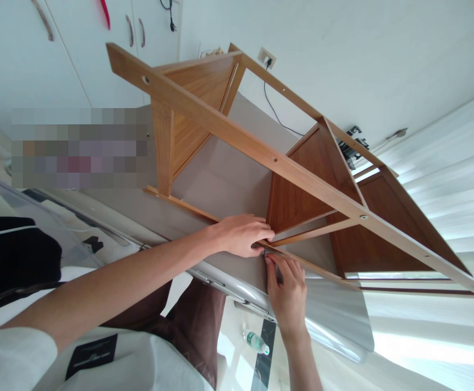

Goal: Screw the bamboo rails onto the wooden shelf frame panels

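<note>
A wooden shelf unit (220, 122) lies on its side, with several brown panels set between its long rails. My left hand (242, 234) is wrapped round the near lower rail (188, 206), where a middle shelf panel (297, 195) meets it. Just to the right, my right hand (288, 277) is pinched against the outer face of the same rail. Something small and dark shows at its fingertips, too small and too covered to name. Round holes run along the upper rail, and a metal fastener (364, 217) sits in one of them.
Beneath the unit is a grey surface (237, 184) with a metallic front edge. A plastic bottle (256, 342) lies on the floor below. White cabinets (94, 49) stand behind, a wall socket (267, 58) has a black cable, and white curtains (456, 179) hang at the right.
</note>
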Tool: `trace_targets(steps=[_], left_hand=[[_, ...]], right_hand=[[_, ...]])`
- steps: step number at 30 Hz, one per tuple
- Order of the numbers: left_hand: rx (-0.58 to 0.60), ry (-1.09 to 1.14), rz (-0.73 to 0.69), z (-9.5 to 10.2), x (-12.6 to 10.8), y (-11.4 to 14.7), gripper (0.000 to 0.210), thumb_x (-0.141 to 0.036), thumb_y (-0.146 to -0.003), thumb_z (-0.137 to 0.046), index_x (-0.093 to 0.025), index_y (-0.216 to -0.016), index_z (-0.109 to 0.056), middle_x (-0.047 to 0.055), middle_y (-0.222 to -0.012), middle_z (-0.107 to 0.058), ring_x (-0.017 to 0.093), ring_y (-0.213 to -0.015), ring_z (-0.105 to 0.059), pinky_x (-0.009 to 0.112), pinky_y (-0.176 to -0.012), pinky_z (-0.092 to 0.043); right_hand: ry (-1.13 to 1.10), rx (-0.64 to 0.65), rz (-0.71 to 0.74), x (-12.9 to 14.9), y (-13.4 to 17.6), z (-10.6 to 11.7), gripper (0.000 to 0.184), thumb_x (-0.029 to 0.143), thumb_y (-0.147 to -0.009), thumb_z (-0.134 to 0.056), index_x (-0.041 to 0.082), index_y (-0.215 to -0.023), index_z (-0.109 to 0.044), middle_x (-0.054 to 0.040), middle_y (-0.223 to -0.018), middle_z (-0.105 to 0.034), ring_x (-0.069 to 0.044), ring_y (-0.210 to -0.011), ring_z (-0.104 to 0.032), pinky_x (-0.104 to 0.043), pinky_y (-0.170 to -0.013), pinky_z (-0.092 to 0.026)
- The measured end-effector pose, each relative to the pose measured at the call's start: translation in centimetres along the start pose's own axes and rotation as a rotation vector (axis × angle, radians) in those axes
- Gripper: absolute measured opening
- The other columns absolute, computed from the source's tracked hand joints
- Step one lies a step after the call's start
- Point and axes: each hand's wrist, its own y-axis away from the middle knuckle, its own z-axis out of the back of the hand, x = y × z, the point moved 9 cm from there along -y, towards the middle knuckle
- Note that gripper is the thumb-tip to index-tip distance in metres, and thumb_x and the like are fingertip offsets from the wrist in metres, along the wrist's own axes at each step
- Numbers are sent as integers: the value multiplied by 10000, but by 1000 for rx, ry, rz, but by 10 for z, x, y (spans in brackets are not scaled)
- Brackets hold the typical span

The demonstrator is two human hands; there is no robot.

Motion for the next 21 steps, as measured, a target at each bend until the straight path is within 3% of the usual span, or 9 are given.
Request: trace_targets(steps=[7,21], left_hand=[[9,-11,11,-1,0,0,72,-223,-855,-666,-212,-920,-640,18,-911,-696,200,-919,-649,315,-795,-476],[1,-9,17,1,1,1,85,-236,-851,-675,-212,-928,-645,15,-904,-691,195,-908,-647,311,-777,-479]], right_hand=[[-152,-5,-74,-7,3,-5,127,202,-976,-601,237,-1078,-669,-52,-1057,-691,-206,-1018,-603,-388,-923,-492],[-170,6,-70,-6,4,-3,122,189,-986,-575,234,-1044,-673,-48,-1028,-691,-198,-1004,-603,-380,-922,-492]])
